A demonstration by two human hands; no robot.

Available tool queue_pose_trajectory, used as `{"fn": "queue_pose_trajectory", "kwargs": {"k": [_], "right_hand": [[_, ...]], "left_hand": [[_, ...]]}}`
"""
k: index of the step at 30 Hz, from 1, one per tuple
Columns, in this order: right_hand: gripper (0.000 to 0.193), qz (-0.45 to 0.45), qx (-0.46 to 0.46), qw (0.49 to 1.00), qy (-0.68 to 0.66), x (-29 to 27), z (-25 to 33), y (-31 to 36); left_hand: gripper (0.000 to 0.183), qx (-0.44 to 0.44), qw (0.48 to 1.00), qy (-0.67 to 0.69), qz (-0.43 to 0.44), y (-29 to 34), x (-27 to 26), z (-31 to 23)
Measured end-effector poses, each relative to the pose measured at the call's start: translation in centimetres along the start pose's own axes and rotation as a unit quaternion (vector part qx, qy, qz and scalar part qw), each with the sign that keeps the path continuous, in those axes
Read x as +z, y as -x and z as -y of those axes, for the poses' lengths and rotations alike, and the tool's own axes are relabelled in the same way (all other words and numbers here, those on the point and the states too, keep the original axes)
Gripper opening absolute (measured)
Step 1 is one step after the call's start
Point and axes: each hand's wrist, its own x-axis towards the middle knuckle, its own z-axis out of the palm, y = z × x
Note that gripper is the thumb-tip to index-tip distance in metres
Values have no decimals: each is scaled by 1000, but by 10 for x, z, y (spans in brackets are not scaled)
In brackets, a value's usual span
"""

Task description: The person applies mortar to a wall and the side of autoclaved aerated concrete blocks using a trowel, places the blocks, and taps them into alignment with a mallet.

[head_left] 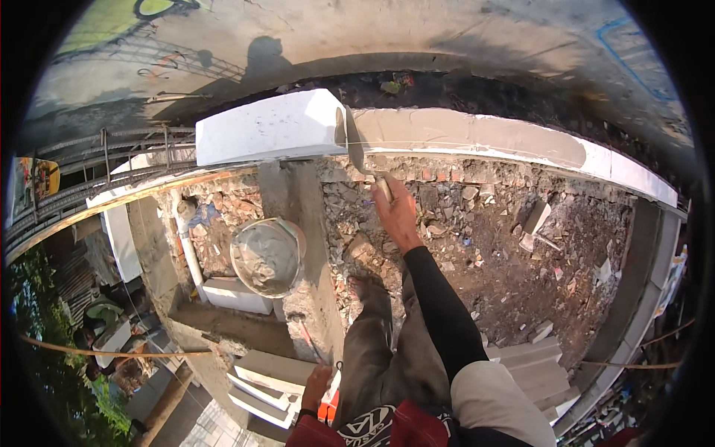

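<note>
In my right hand (398, 216) is the handle of a trowel (356, 149), my fingers closed round it. The trowel's blade stands upright against the right end of a large white block (268, 128), where grey mortar shows. To the right of that block, grey mortar (469, 132) is spread along the wall top, and a thin string runs along it. My left hand (316, 387) is low beside my leg, its fingers curled. A thin reddish stick (307, 335) and an orange-red object (328, 406) show next to it; what it grips is unclear.
A bucket of grey mortar (267, 261) stands left of my legs, near a white pipe (191, 261). A hatchet-like tool (532, 227) lies on the rubble. White blocks (272, 376) are stacked at lower left, more blocks (529, 365) at lower right. Steel bars (104, 160) extend at left.
</note>
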Motion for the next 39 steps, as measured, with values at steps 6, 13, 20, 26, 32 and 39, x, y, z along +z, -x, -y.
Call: {"fn": "queue_pose_trajectory", "kwargs": {"k": [6, 13, 20, 26, 32, 39], "right_hand": [[41, 78, -50, 995, -44, -25, 24, 13], [42, 16, 52, 993, -102, 7, -12, 37], [44, -30, 21, 998, 47, 34, 9, 24], [47, 70, 82, 993, -48, 4, 7, 74], [52, 37, 64, 996, 54, -2, 11, -17], [47, 83, -18, 993, 85, -1, 21, 139]], "left_hand": [[61, -41, 999, 14, -23, 14, 15, -14], [71, -18, 1000, 1, -2, 6, 17, -12], [75, -26, 999, 27, 6, 10, 26, -8], [71, -29, 999, 24, 23, 8, 17, 19], [66, 9, 998, 60, 26, 15, 46, 0], [49, 221, 973, -69, -3, -29, 34, 110]]}}
